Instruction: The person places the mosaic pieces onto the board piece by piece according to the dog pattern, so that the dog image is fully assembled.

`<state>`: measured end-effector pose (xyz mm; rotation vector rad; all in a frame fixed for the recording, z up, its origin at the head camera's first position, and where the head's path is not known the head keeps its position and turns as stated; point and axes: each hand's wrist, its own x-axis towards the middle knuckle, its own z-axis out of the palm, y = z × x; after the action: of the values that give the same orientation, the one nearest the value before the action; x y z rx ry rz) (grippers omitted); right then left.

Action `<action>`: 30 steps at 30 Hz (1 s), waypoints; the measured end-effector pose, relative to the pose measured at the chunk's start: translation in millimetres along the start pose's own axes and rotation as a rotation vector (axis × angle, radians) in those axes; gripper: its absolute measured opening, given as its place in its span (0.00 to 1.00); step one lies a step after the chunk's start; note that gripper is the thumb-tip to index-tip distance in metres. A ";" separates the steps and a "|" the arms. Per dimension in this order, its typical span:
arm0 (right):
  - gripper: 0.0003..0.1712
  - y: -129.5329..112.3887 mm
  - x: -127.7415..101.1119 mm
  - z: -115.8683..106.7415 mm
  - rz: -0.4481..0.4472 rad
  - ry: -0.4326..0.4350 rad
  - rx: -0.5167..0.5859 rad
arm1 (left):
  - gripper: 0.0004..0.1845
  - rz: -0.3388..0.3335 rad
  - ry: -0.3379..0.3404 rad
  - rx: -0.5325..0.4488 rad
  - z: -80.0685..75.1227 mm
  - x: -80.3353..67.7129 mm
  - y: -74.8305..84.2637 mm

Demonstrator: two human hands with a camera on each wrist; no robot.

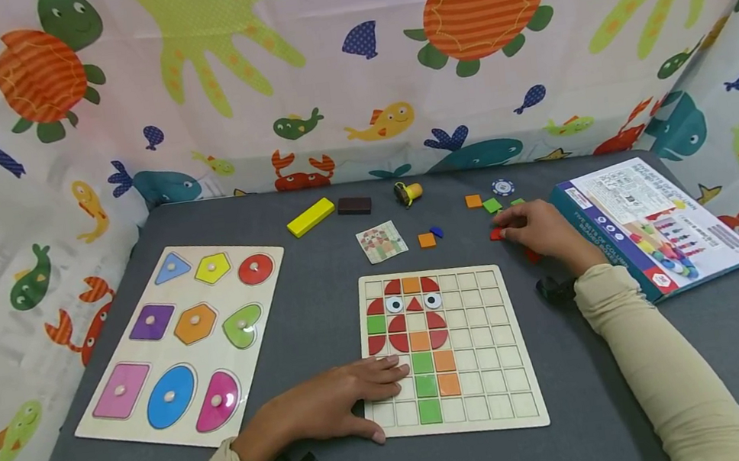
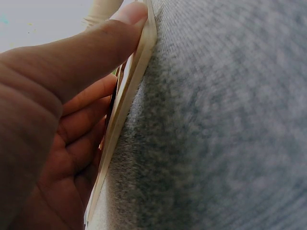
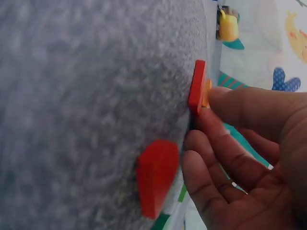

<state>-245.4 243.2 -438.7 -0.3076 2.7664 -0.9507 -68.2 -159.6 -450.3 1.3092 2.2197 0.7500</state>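
Note:
On the left edge of a pale wooden grid board (image 1: 491, 377) rests my left hand (image 1: 341, 395), fingers spread over the squares. Its thumb (image 2: 110, 45) lies on the board's rim in the left wrist view. The grid carries red curved tiles, round eye tiles, and green and orange squares. My right hand (image 1: 546, 232) reaches to a flat red tile (image 3: 197, 86), thumb and fingertips at its near end; no firm pinch shows. A second red tile (image 3: 157, 179) lies nearer the wrist. Orange (image 1: 473, 201), green (image 1: 492, 205) and blue (image 1: 437, 232) pieces lie around.
A shape puzzle board (image 1: 130, 425) lies left. A boxed set (image 1: 694, 221) stands right, beside my right hand. At the back are a yellow block (image 1: 310, 218), a dark brown block (image 1: 354, 205), a small yellow-and-black item (image 1: 409, 193), a picture card (image 1: 381, 242) and a chip (image 1: 503, 187).

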 end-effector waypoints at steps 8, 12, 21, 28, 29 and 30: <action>0.13 -12.3 -0.4 1.5 -0.090 -0.064 -0.155 | 0.38 -0.003 0.004 -0.007 0.7 0.4 0.7; 0.07 -16.7 -6.0 1.0 -0.057 -0.067 -0.144 | 0.39 -0.007 0.001 -0.011 0.7 0.5 0.8; 0.09 -46.8 -27.9 7.0 -0.136 -0.108 -0.101 | 0.39 -0.016 0.000 -0.018 -0.3 -0.8 0.1; 0.08 -73.6 -43.7 26.7 -0.217 -0.180 -0.015 | 0.39 -0.014 -0.001 -0.014 0.5 -0.7 1.1; 0.08 -76.2 -45.7 29.7 -0.222 -0.189 -0.007 | 0.39 -0.014 -0.002 -0.013 0.4 -0.3 1.1; 0.08 -78.9 -47.4 32.6 -0.226 -0.199 0.000 | 0.39 -0.014 -0.004 -0.012 0.2 0.2 1.0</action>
<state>-181.4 175.6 -409.1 -0.6885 2.5882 -0.9130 -67.5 -159.0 -449.9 1.2870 2.2154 0.7545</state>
